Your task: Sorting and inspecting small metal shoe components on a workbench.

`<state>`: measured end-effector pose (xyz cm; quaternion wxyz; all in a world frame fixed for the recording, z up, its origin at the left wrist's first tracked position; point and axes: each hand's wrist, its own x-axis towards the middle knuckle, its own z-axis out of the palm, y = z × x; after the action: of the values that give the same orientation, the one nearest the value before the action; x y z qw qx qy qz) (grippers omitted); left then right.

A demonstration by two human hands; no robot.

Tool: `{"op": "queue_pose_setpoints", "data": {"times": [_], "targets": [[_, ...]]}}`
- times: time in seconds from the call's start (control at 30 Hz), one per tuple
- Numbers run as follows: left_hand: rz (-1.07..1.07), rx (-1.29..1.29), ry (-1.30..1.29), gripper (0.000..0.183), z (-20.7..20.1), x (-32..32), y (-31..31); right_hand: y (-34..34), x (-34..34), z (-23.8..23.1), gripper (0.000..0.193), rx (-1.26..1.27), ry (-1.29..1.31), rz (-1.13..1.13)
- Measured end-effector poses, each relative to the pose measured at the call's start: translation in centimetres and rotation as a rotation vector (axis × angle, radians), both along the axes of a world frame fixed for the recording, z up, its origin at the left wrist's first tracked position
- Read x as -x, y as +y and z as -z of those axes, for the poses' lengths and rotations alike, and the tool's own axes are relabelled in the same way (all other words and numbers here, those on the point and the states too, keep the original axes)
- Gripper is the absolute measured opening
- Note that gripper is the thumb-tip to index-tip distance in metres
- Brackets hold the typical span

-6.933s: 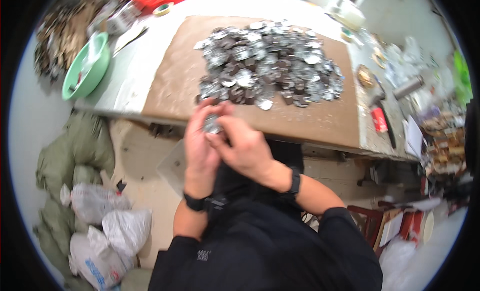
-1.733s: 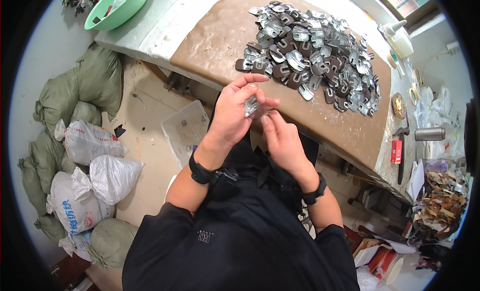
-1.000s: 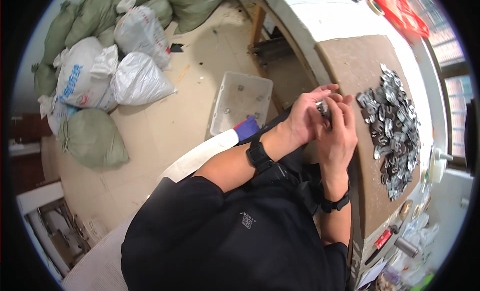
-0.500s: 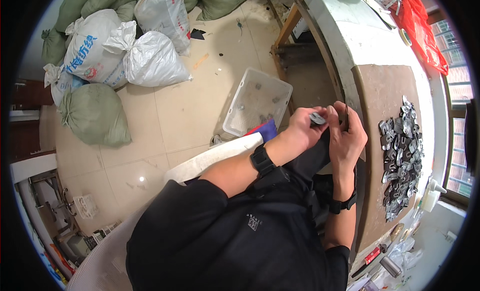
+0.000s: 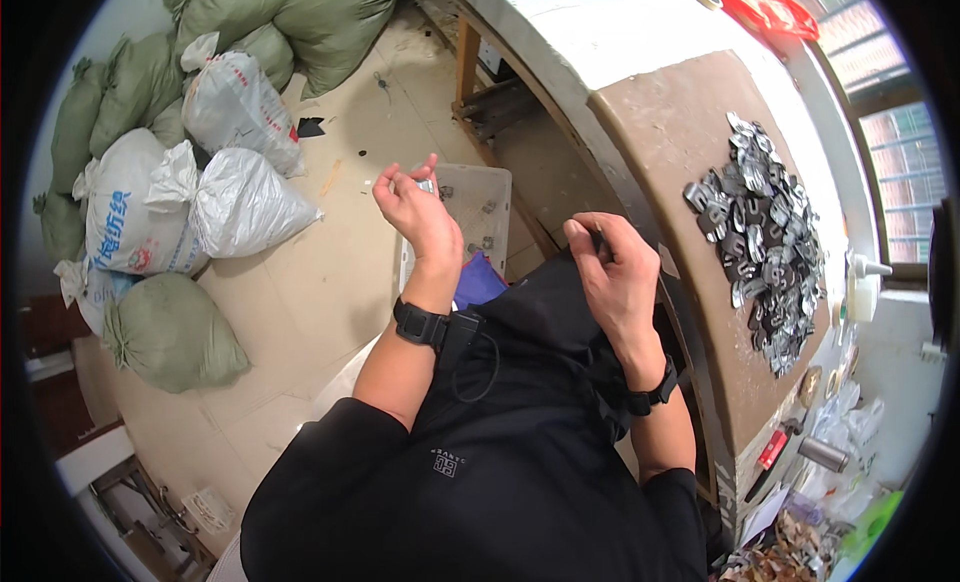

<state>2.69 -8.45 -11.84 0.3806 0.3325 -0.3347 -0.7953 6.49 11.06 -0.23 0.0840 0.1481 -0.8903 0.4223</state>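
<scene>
head | left hand (image 5: 415, 207) pinches small metal part (image 5: 427, 186) over clear bin (image 5: 462, 217) on floor | right hand (image 5: 612, 272) curled at table (image 5: 670, 132) edge, contents unclear | step: likely drop-off; next: release over bin, clear of rim

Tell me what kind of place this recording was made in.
Probably a small workshop for hand assembly or sorting: a heap of small metal parts lies on a brown work board, a clear plastic bin sits on the floor, and stuffed sacks are piled nearby.

Bright even daylight from window (image 5: 880, 172); soft shadows; strong fisheye bending, black rim.
</scene>
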Motion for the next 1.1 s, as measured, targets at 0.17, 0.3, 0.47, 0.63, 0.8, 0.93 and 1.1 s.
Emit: {"op": "queue_pose_setpoints", "data": {"times": [0.17,0.3,0.47,0.63,0.8,0.93,1.1], "targets": [[0.634,-0.325,0.13,0.021,-5.6,0.7,3.4,2.5,-0.8,0.0,0.024,-0.058,0.021,-0.001],[1.235,-0.449,0.24,0.028,-9.7,0.5,7.8,4.5,-2.4,-1.6,0.036,-0.197,0.121,0.046],[1.505,-0.351,0.247,0.029,-12.2,0.4,12.6,7.3,-3.9,-1.2,0.028,-0.311,0.291,0.112],[1.581,-0.25,0.176,0.028,-13.2,-0.1,16.2,9.5,-5.3,-1.5,0.026,-0.281,0.297,0.211],[1.654,-0.229,0.163,0.03,-13.0,0.0,18.0,11.3,-6.0,-0.9,0.027,-0.215,0.246,0.277],[1.696,-0.161,0.132,0.029,-12.5,0.0,19.2,11.8,-6.4,-0.2,0.026,-0.219,0.235,0.317],[1.717,-0.063,0.117,0.027,-11.6,-0.4,21.1,12.3,-6.3,0.8,0.026,-0.205,0.306,0.402]]}}
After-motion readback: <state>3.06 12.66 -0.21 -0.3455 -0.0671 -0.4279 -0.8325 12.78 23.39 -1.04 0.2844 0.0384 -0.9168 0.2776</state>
